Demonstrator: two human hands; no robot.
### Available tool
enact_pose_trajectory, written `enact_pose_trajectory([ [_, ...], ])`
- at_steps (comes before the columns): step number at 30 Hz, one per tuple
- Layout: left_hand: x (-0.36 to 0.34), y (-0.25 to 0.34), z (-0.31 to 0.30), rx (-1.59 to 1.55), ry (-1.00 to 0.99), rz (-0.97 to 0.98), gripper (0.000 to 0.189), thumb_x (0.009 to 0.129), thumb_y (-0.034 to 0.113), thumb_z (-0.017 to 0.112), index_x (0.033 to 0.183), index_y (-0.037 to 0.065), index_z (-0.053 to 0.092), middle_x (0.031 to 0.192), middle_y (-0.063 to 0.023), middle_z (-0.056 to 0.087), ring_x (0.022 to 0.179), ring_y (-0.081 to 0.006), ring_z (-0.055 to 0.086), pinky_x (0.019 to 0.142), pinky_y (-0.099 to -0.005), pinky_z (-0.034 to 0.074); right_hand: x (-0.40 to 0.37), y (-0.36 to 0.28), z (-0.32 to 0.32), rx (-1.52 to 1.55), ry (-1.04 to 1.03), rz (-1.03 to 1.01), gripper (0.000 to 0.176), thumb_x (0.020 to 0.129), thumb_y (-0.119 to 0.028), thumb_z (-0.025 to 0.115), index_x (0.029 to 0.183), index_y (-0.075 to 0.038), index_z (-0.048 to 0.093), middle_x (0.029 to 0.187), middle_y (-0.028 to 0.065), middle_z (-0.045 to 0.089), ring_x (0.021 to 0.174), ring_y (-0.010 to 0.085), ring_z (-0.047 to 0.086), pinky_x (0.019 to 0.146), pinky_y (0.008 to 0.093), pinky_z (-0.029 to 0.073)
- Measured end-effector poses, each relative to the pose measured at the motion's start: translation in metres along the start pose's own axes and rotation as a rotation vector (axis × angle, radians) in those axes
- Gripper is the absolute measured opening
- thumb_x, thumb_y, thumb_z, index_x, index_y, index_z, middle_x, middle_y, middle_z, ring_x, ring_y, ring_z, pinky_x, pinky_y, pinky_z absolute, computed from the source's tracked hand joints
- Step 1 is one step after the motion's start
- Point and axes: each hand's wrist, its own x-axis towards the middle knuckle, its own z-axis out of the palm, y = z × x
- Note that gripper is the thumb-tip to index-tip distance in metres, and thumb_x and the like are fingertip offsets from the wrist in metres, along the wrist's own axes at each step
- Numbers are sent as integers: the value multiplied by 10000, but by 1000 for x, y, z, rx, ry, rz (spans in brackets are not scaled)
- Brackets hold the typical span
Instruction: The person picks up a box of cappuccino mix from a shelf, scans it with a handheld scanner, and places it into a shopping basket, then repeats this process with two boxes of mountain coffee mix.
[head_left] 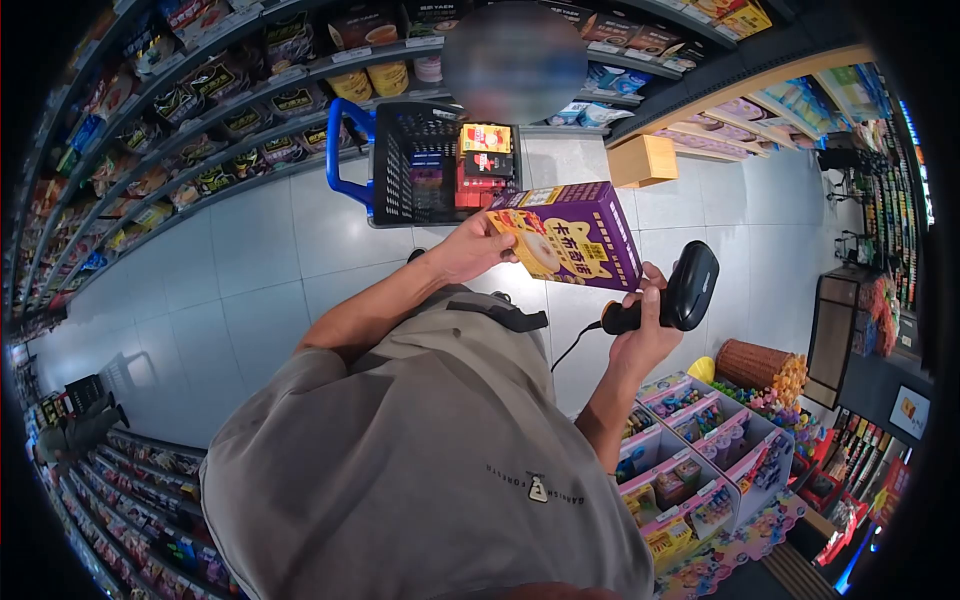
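Observation:
A purple and yellow box (590,240) with a drink picture is held up in front of my body. My left hand (472,248) grips its left end, thumb on the front face. My right hand (645,335) is closed round the handle of a black handheld scanner (692,286), its fingers close to the box's lower right corner. A black cable hangs from the handle. Beyond the box stands a black basket (400,165) with a blue handle (334,160), holding red, black and yellow boxes (485,163).
Shelves (240,120) of packaged goods curve along the back and left. A wooden box (642,161) sits on the tiled floor (260,265). At the lower right is a display stand (745,470) of small items beside a wicker basket (750,362). Another person (80,432) is at far left.

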Motion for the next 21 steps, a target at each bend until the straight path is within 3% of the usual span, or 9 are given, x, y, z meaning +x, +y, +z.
enact_pose_trajectory([
  [5, -9, 8, 1, 3, 45, 2, 507, 893, 93, 644, 1350, 143, 429, 1253, -48, 560, 1059, -159, 559, 823, -337, 492, -2, -2, 4, -34, -56, -1, 516, 745, 25, 715, 1210, 80, 500, 1050, 161, 632, 697, 123, 591, 539, 236, 498],
  [7, -11, 8, 0, -8, -5, -45, 560, 880, 67, 651, 1371, 155, 397, 1271, -61, 547, 1115, -199, 556, 891, -388, 502, -4, -1, 7, -125, -100, 75, 575, 681, 46, 751, 1206, 56, 517, 1054, 146, 628, 771, 145, 616, 599, 255, 516],
  [8, -13, 8, -3, -26, -18, -57, 551, 876, 61, 651, 1361, 156, 408, 1274, -61, 545, 1158, -206, 541, 929, -424, 496, -6, -1, 10, -127, -102, 78, 575, 681, 46, 751, 1206, 56, 517, 1054, 146, 628, 771, 145, 616, 599, 255, 516],
  [12, -18, 13, -8, -45, -6, -60, 458, 882, 31, 633, 1293, 104, 445, 1238, -74, 566, 1141, -200, 548, 955, -409, 485, -9, 3, 18, -192, -161, 10, 610, 635, 77, 770, 1195, 26, 533, 1050, 125, 625, 841, 162, 619, 680, 281, 520],
  [14, -19, 10, -25, 61, 59, -63, 602, 830, 4, 683, 1354, 107, 403, 1289, -71, 536, 1170, -194, 529, 965, -421, 470, -12, 7, 24, -208, -217, -3, 588, 624, 101, 770, 1162, 12, 550, 1036, 100, 619, 858, 159, 614, 693, 271, 515],
  [19, -25, 50, -18, 227, 103, 11, 681, 778, -43, 711, 1363, 69, 382, 1354, -89, 471, 1209, -183, 494, 1027, -349, 405, -19, 6, 58, -239, -217, 38, 537, 631, 113, 772, 1117, 10, 566, 998, 69, 610, 865, 144, 606, 712, 258, 519],
  [21, -32, 61, -12, 575, 108, 109, 688, 780, -20, 722, 1366, 64, 372, 1372, -81, 448, 1198, -179, 502, 1031, -342, 394, -18, 13, 64, -338, -246, 24, 516, 638, 110, 770, 1105, 14, 573, 1004, 71, 612, 863, 140, 604, 720, 263, 521],
])
